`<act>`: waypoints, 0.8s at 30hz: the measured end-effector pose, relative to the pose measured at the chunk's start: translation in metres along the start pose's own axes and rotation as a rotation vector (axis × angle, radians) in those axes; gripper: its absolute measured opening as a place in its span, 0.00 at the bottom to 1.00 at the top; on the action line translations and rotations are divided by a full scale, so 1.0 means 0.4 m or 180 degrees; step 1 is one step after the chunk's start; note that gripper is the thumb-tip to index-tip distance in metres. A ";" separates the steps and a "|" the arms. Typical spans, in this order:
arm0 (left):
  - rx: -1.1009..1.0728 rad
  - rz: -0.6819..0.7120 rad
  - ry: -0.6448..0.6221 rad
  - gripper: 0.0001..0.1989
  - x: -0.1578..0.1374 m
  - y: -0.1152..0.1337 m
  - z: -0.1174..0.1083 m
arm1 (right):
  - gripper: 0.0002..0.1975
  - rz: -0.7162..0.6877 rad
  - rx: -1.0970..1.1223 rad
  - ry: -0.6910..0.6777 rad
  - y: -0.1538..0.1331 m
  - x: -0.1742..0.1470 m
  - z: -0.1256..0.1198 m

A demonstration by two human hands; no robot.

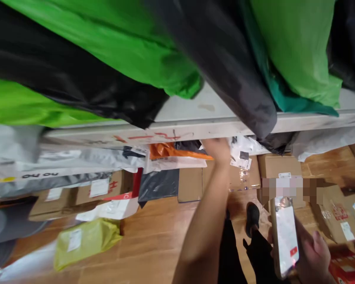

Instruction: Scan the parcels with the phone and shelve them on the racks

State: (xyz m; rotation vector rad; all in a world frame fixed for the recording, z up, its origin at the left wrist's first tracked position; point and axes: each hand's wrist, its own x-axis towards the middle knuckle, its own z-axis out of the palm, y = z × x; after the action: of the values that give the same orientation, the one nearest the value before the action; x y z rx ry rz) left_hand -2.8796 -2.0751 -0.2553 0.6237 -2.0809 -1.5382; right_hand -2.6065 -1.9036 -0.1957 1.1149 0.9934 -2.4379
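Note:
My left hand [216, 148] reaches under the front edge of a white shelf [177, 130], among parcels on the level below. Its fingers are blurred and partly hidden, so its grip does not show. Right beside it lie an orange mailing bag [168, 151] and a white bag with a label [242, 157]. Low on the right, my right hand [315, 250] is closed around a smartphone [287, 236] with its lit screen facing up. Green bags [130, 51] and a dark grey bag [225, 67] hang over the shelf edge above.
Cardboard boxes [191, 184] stand on the wooden floor below the shelf. A yellow parcel [87, 240] lies at lower left, near grey rolls [14, 225]. More boxes [334, 213] are at the right. My shoe [252, 218] shows on the floor between them.

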 end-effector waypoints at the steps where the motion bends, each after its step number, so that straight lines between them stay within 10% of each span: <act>1: -0.0055 -0.0078 0.0085 0.17 0.038 -0.029 -0.034 | 0.29 -0.0026 -0.0061 -0.0085 -0.003 0.015 -0.015; 6: -0.0282 -0.0131 0.0234 0.09 0.117 -0.151 -0.137 | 0.33 -0.0071 -0.0269 -0.0175 -0.019 0.061 -0.106; 12: -0.0130 -0.0178 0.0961 0.11 0.055 -0.164 -0.110 | 0.29 0.0168 -0.0114 0.0182 -0.072 0.048 -0.171; 15: 0.0600 0.0818 0.1430 0.16 -0.004 -0.111 -0.099 | 0.28 0.0378 -0.0088 0.0031 -0.108 0.049 -0.168; 19: 0.1483 0.2123 0.0567 0.26 -0.059 -0.047 -0.071 | 0.28 0.0471 -0.0146 -0.0132 -0.141 0.066 -0.154; 24: 0.1019 0.0318 0.1066 0.37 -0.003 -0.027 -0.048 | 0.40 0.0441 -0.0485 -0.0360 -0.157 0.080 -0.163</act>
State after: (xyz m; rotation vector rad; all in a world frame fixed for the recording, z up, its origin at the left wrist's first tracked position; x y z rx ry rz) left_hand -2.8660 -2.0918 -0.2610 0.8152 -2.0712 -0.9739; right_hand -2.6230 -1.8123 -0.2204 0.9513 1.0123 -2.2479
